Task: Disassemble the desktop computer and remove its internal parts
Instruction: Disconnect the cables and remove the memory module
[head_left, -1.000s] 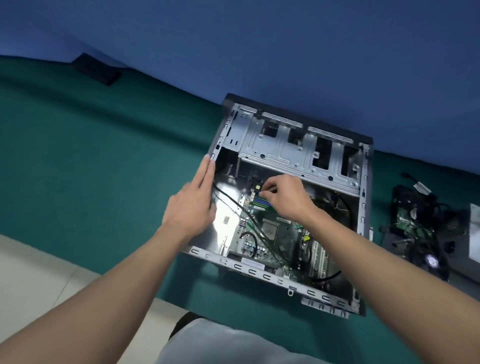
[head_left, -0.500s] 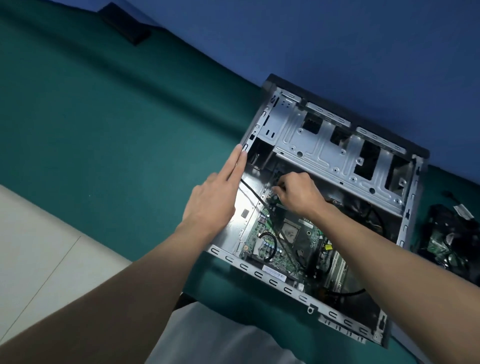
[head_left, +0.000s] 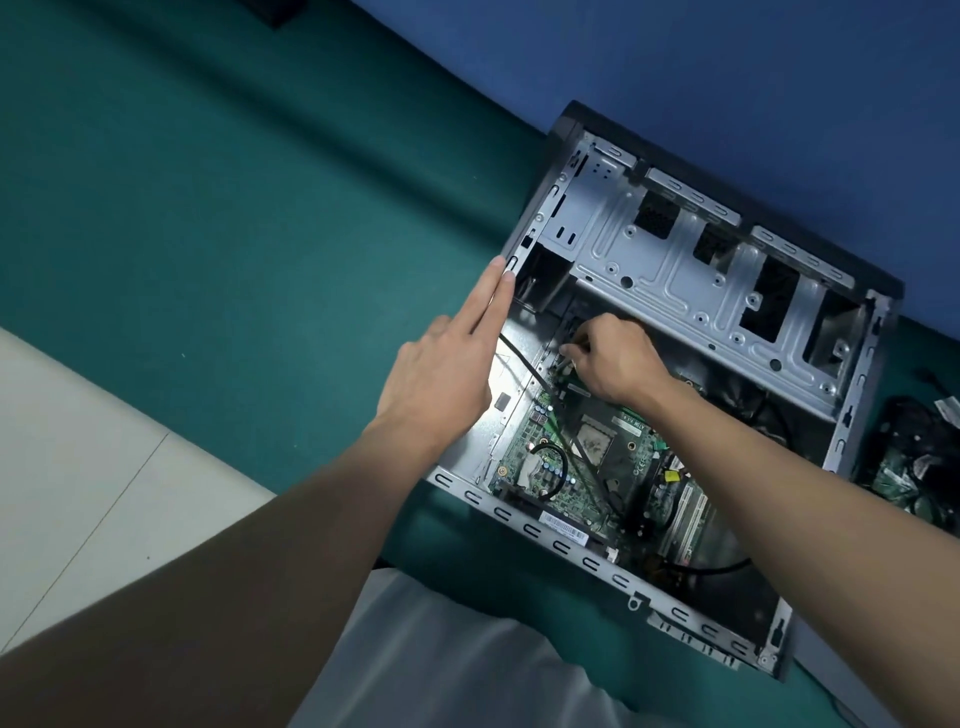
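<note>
Now the left hand (head_left: 441, 374), grip wide, rests on the grey metal case (head_left: 649, 270). The right hand (head_left: 615, 358) pinches a small pale plug (head_left: 567, 359).

Green motherboard (head_left: 582, 467), silver case (head_left: 675, 270), teal table (head_left: 234, 208), blue wall (head_left: 727, 62)

Case (head_left: 670, 270): open, centre-right, on desk (head_left: 260, 234).
Left hand (head_left: 441, 374): flat, fingertips on case rim.
Right hand (head_left: 618, 364): curled at motherboard (head_left: 550, 483) upper edge.

The right hand (head_left: 618, 358) hides whatever its fingers (head_left: 582, 345) touch.
</note>
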